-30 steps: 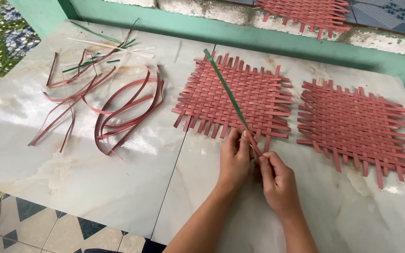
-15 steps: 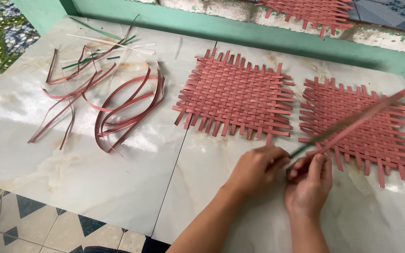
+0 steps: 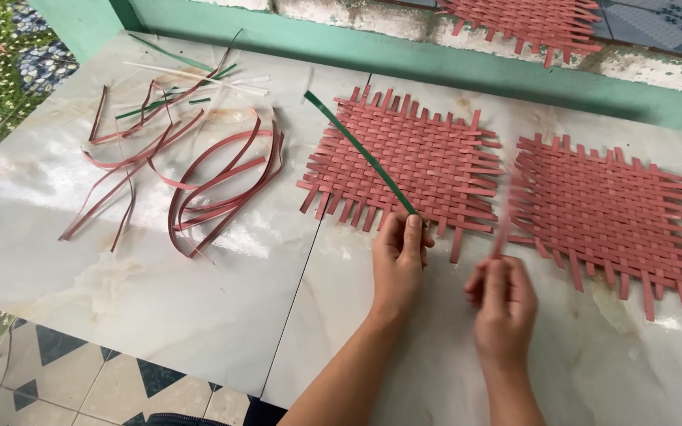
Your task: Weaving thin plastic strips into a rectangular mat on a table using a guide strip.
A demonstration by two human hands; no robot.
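The left hand point(image 3: 399, 254) is closed, thumb and fingers pinched on the near end of a long, thin green plastic strip point(image 3: 357, 150). From that grip the strip runs up and away to the left, its long axis slanting across the near left corner of the square mat woven from dusty red flat strips point(image 3: 412, 158) that lies just beyond the knuckles on the pale marble-patterned bench point(image 3: 159, 292). The strip's far tip ends past the mat's left edge.

The right hand point(image 3: 503, 304), just beside and slightly nearer the person, is blurred; its fingers are curled together around a red strip point(image 3: 504, 225) that rises from them, also blurred. The left hand is the nearer one to the green strip.

Beyond the right hand lies a second red woven mat point(image 3: 609, 213). Well off to the left of both hands sits a loose heap of curled red strips point(image 3: 199, 189).
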